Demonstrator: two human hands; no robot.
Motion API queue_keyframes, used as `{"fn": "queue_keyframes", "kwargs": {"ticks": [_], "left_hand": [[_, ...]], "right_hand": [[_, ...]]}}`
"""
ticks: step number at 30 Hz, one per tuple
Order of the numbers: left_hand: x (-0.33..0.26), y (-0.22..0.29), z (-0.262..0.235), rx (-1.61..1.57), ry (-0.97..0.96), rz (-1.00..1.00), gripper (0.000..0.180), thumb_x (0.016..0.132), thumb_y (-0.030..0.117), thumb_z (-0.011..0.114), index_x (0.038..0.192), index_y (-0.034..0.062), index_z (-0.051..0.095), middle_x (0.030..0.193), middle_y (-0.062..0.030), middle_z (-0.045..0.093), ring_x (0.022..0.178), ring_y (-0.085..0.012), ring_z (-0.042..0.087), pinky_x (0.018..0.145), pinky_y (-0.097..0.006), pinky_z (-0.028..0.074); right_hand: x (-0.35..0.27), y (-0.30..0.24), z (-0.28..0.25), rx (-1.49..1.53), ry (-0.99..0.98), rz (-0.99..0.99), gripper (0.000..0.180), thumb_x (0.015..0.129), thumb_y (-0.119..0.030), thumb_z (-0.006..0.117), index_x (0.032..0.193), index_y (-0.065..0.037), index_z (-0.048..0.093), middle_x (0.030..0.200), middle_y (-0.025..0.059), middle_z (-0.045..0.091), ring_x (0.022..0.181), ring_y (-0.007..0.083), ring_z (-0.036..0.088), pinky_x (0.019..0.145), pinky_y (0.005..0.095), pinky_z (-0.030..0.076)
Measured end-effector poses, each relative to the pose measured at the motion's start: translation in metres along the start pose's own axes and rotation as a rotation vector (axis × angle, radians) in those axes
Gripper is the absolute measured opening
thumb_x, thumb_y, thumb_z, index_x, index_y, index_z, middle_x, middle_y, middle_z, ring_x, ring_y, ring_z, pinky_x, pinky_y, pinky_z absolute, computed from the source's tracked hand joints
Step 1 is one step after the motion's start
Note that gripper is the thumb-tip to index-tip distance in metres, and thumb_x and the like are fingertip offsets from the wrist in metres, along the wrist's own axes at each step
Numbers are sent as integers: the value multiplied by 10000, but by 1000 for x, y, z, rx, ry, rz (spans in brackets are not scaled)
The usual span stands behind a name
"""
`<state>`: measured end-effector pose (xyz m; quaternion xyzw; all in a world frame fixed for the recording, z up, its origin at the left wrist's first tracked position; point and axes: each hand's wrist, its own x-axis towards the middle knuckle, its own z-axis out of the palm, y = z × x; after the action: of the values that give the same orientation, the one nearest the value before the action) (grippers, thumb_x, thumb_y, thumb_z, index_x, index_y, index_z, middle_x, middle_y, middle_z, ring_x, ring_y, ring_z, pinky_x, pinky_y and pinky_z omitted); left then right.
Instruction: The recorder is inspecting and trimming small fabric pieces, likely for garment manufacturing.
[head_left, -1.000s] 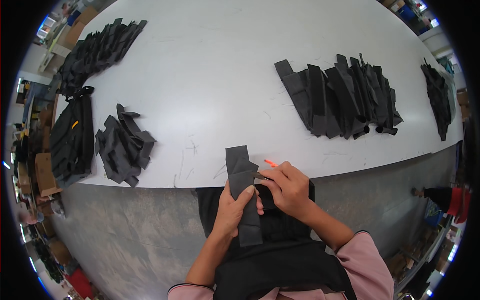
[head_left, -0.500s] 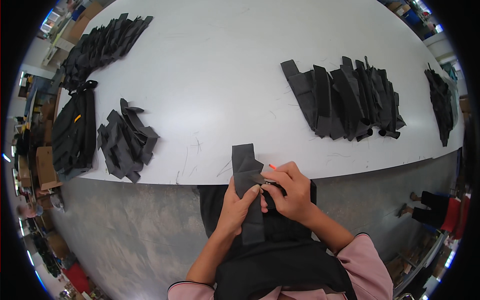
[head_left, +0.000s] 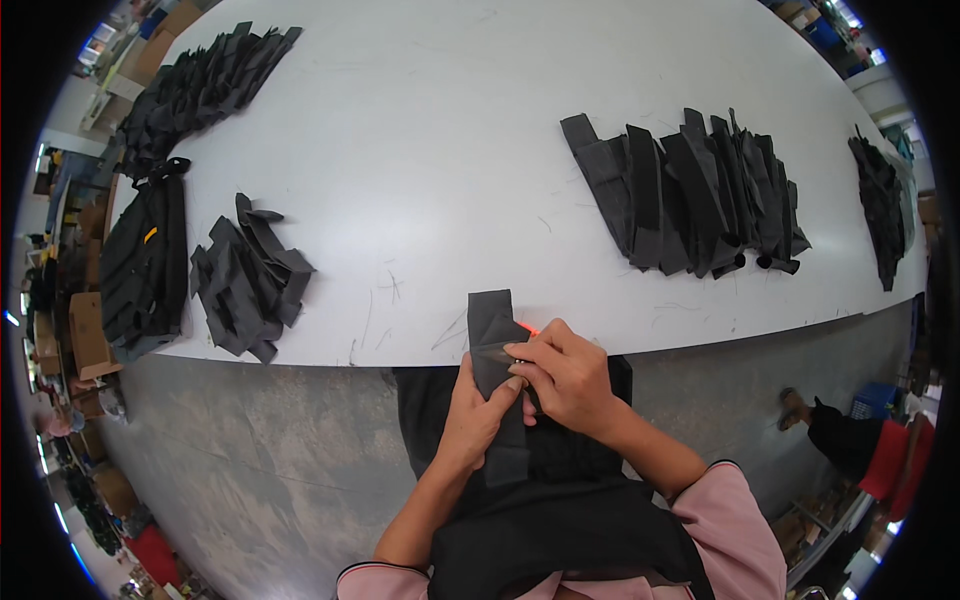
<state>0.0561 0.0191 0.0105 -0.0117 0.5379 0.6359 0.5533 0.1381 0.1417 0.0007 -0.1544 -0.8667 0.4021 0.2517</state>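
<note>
Pinched in my left hand (head_left: 472,420) is a dark grey fabric strip (head_left: 490,310), held upright over the table's front edge, its lower end hanging over my black apron. The left thumb presses on the strip's face. My right hand (head_left: 575,380) is closed at the strip's right side, against the left thumb. It grips what look like small thread snips (head_left: 528,329); only an orange part and a bit of metal show, the rest being hidden by fingers.
On the white table (head_left: 430,150) lie a pile of grey strips (head_left: 250,285) at left, a black bag (head_left: 148,270) beside it, more strips (head_left: 210,85) far left, a row of strips (head_left: 690,200) at right and a dark bundle (head_left: 880,210) farther right. A person (head_left: 860,450) is at right.
My right hand has shifted slightly left, its fingers now farther over the strip, and the orange part has moved left with it. The person at right has changed stance.
</note>
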Motion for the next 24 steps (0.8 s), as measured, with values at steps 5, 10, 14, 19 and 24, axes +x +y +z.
{"fn": "queue_keyframes", "kwargs": {"ticks": [5, 10, 14, 19, 24], "left_hand": [[1, 1, -1, -25, -7, -7, 281, 890, 32, 531, 1124, 14, 376, 869, -103, 565, 664, -154, 599, 585, -289, 532], [1, 4, 2, -4, 3, -10, 292, 886, 25, 532, 1131, 9, 373, 864, -105, 563, 657, -153, 596, 576, -292, 530], [0, 1, -1, 0, -16, 19, 297, 883, 21, 534, 1132, 8, 373, 854, -106, 562, 652, -156, 594, 570, -292, 527], [0, 2, -2, 21, -37, 8, 295, 884, 23, 533, 1130, 8, 371, 866, -110, 561, 658, -162, 595, 571, -294, 525], [2, 1, -4, -7, -70, 13, 284, 886, 27, 529, 1116, 2, 364, 903, -116, 554, 673, -162, 594, 577, -293, 524]], "right_hand": [[-4, -1, -6, 65, 12, 17, 225, 686, -19, 699, 906, -41, 661, 746, 80, 537, 603, 213, 585, 519, 306, 466], [0, -2, -4, 23, 36, 39, 214, 689, -15, 694, 897, -47, 657, 753, 76, 539, 605, 217, 583, 507, 300, 453], [2, 0, -3, -12, 13, -15, 203, 689, -20, 696, 886, -47, 657, 745, 77, 528, 604, 209, 581, 505, 288, 447], [2, 4, -8, 112, -98, 32, 225, 690, 46, 688, 900, -32, 671, 725, 67, 515, 582, 176, 546, 492, 274, 419], [-2, -3, -14, 342, -130, 150, 228, 711, 47, 681, 926, -27, 667, 763, 74, 521, 635, 151, 546, 520, 261, 427]]}}
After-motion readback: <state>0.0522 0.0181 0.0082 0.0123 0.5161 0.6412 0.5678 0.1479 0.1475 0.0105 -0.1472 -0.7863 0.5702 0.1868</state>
